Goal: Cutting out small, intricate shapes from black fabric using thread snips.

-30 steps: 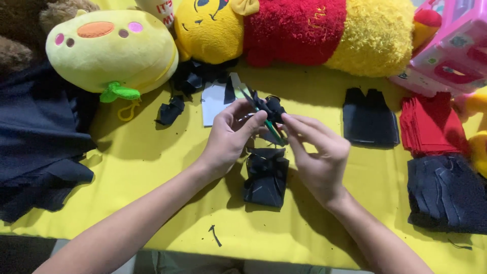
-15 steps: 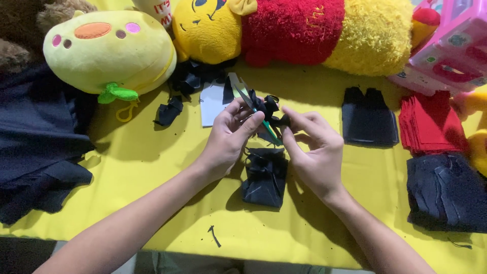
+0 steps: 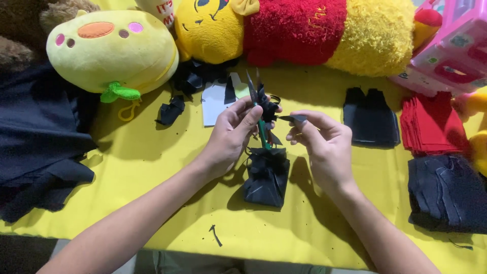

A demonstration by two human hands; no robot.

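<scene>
My left hand (image 3: pixel 231 136) grips a pair of small scissors (image 3: pixel 256 101) with green handles, blades pointing up and away, together with a crumpled bit of black fabric (image 3: pixel 267 104). My right hand (image 3: pixel 324 144) is a short way to the right and pinches a small black fabric scrap (image 3: pixel 295 118) between thumb and forefinger. Directly below both hands a folded black fabric piece (image 3: pixel 266 177) lies on the yellow tablecloth (image 3: pixel 152 167).
Plush toys line the far edge: a pale yellow round one (image 3: pixel 109 50) and a yellow-and-red one (image 3: pixel 294 30). Dark cloth (image 3: pixel 40 142) is heaped at left. At right lie a black cut piece (image 3: pixel 370 119), stacked red fabric (image 3: pixel 431 127), dark fabric (image 3: pixel 446 193) and a pink box (image 3: pixel 451 50).
My hands have drawn apart: the right hand moved right with a small black scrap, while the left hand kept the scissors and tilted the blades more upright.
</scene>
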